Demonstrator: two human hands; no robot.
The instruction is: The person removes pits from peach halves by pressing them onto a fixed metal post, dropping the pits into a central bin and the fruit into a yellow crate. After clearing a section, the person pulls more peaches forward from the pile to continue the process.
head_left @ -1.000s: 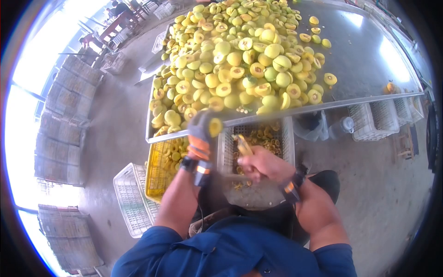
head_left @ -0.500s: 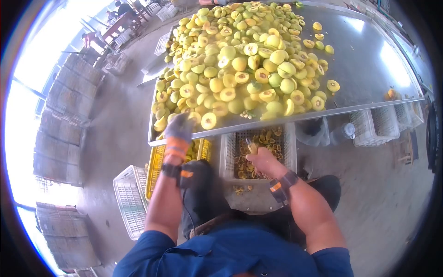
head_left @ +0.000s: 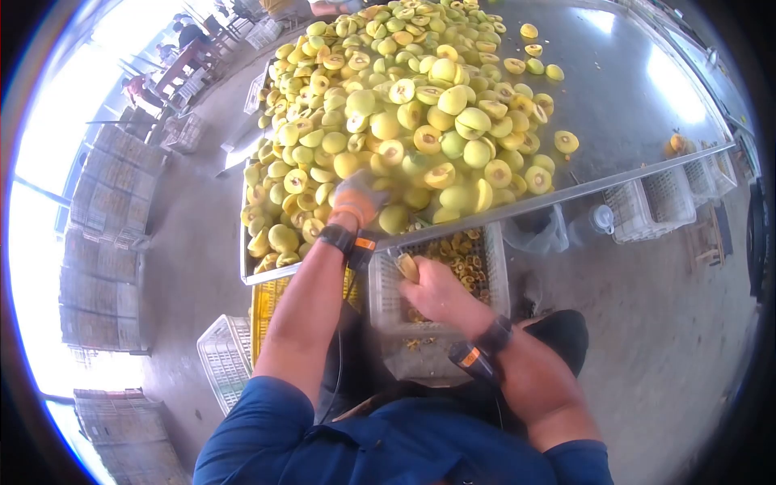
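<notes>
A heap of halved yellow-green peaches (head_left: 388,125) covers much of the metal table (head_left: 598,105); brown centres show on many cut faces. My left hand (head_left: 360,200), in a grey and orange glove, reaches into the heap's near edge. Its fingers are blurred among the fruit, so their grip is hidden. Closer to me, my right hand (head_left: 440,293) is bare and wrapped round a short tool (head_left: 409,267) with a pale handle and a metal tip. The tool is above a white crate (head_left: 503,275) holding brown and yellow fruit scraps (head_left: 462,257).
A yellow crate (head_left: 263,311) and a white basket (head_left: 222,356) stand at my left. White crates (head_left: 651,206) and a clear plastic jug (head_left: 594,222) sit under the table's right side. Stacked crates (head_left: 113,186) line the left; people work in the background.
My left hand has moved right and forward, from the table's front edge into the peaches. My right hand, with the tool, has shifted a little left and nearer to me. The view has turned slightly.
</notes>
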